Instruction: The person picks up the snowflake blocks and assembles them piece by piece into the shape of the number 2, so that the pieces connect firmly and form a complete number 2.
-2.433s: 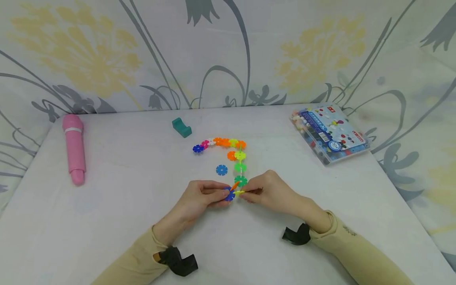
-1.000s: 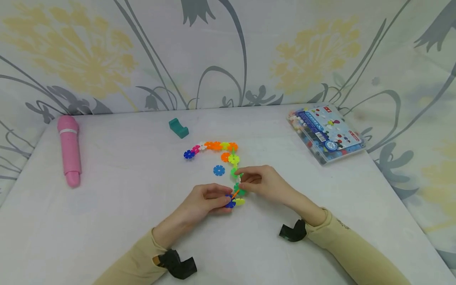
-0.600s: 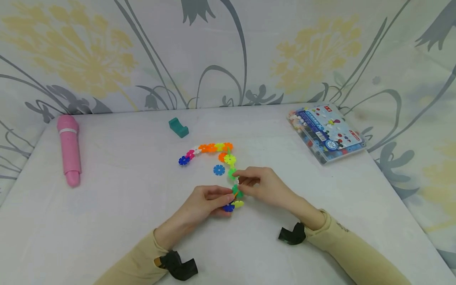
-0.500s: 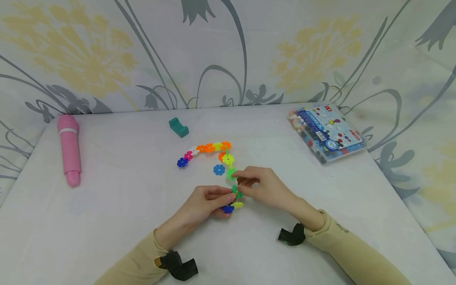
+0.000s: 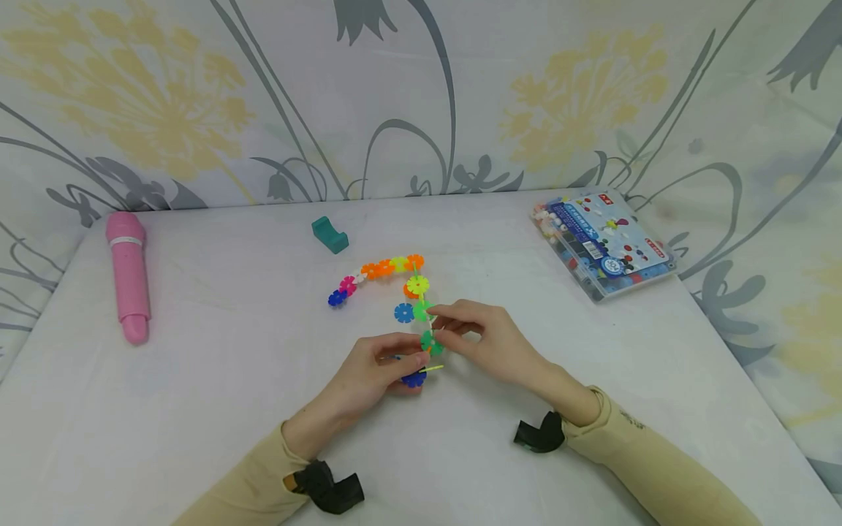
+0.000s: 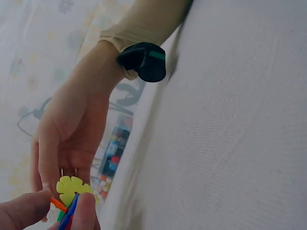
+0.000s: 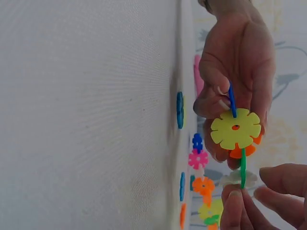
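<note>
My left hand point(image 5: 378, 365) pinches a dark blue snowflake disc point(image 5: 414, 380) at the near end of a chain of colourful notched discs. Joined there are a yellow disc point(image 7: 235, 129) and an orange disc point(image 7: 242, 151), partly hidden by it. A green disc point(image 5: 430, 343) follows, then a white disc point(image 7: 228, 179), which my right hand point(image 5: 483, 332) pinches between thumb and fingers. The chain runs away through a light green disc point(image 5: 422, 311) and a yellow disc point(image 5: 417, 285), then bends left to a blue end disc point(image 5: 338, 298).
A loose blue disc point(image 5: 404, 313) lies left of the chain, and an orange disc point(image 5: 411, 292) shows beside the yellow one. Farther back stand a teal block point(image 5: 330, 235), a pink microphone-shaped object point(image 5: 133, 277) at left and a clear bead box point(image 5: 605, 245) at right.
My right hand has moved from the yellow disc at the near end up to the white disc. The chain's far end has swung left and nearer, and the near blue disc has shifted slightly.
</note>
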`<state>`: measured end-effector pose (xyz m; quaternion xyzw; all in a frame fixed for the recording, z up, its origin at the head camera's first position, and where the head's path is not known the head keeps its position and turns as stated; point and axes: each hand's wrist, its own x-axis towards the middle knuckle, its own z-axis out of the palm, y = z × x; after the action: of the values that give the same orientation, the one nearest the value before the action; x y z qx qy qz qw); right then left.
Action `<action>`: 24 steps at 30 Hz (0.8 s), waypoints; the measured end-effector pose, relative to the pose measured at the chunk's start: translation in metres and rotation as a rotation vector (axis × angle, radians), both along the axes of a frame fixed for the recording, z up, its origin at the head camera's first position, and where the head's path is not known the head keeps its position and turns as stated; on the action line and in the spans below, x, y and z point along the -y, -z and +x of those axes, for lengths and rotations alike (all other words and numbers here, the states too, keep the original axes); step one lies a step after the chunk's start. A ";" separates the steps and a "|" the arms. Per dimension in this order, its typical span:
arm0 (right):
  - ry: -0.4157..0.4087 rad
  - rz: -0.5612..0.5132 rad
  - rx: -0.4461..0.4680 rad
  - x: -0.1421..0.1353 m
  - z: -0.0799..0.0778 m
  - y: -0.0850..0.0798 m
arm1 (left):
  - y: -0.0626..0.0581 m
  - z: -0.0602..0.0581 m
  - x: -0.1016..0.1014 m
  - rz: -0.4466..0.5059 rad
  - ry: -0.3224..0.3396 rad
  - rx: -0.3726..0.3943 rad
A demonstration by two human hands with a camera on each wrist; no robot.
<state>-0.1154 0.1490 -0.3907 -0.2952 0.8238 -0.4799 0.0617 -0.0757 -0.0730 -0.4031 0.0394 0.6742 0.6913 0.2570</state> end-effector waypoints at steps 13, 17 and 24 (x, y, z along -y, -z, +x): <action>0.134 0.094 0.110 -0.005 -0.017 -0.002 | -0.007 0.000 0.001 -0.083 -0.082 -0.044; 0.166 0.185 0.094 0.003 -0.036 0.000 | -0.011 -0.001 0.001 -0.101 -0.112 -0.066; 0.108 0.385 -0.008 0.032 -0.076 0.008 | -0.016 -0.003 0.006 -0.097 -0.146 -0.068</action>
<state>-0.1917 0.1170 -0.3991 -0.2353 0.9152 -0.3151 0.0882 -0.0785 -0.0793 -0.3871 0.0011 0.7163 0.6730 0.1845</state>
